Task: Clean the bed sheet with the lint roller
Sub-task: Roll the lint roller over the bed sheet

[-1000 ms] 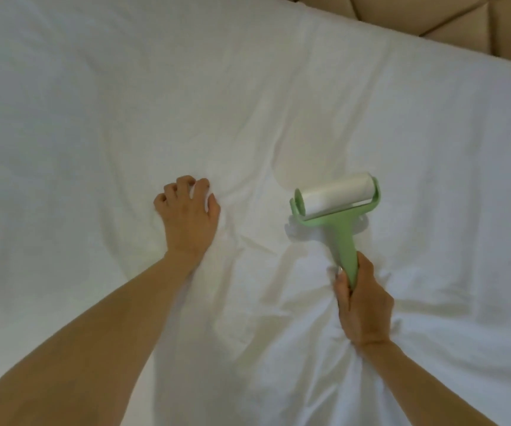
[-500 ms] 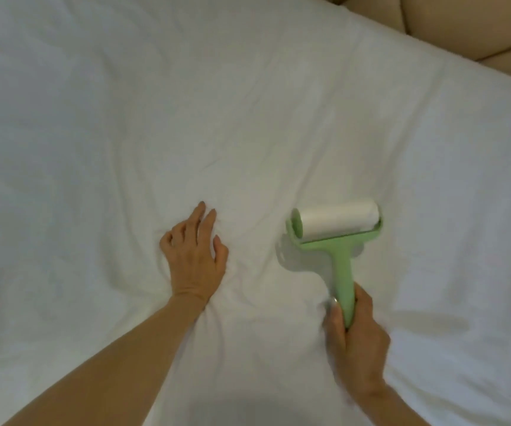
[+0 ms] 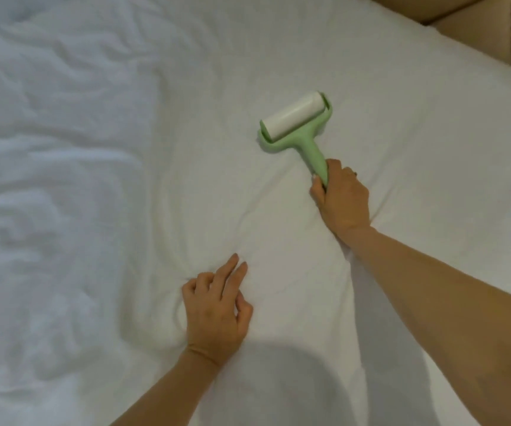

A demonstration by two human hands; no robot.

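Head view: the right hand (image 3: 341,198) grips the green handle of the lint roller (image 3: 297,124), whose white roll lies on the bed sheet (image 3: 109,149) at 11 o'clock from that hand. At 7 o'clock from the roller, the left hand (image 3: 215,315) rests on the sheet holding nothing, two fingers straight and the others loosely bent. A beige headboard (image 3: 478,23) sits at 1 o'clock.

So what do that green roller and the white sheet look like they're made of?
Lint roller: the handle and frame look like moulded plastic, pale green and matte, smooth with rounded edges; the white drum is probably sticky paper, though the picture cannot confirm it.
Bed sheet: looks like woven cloth, possibly cotton, matte, since it wrinkles and folds softly.
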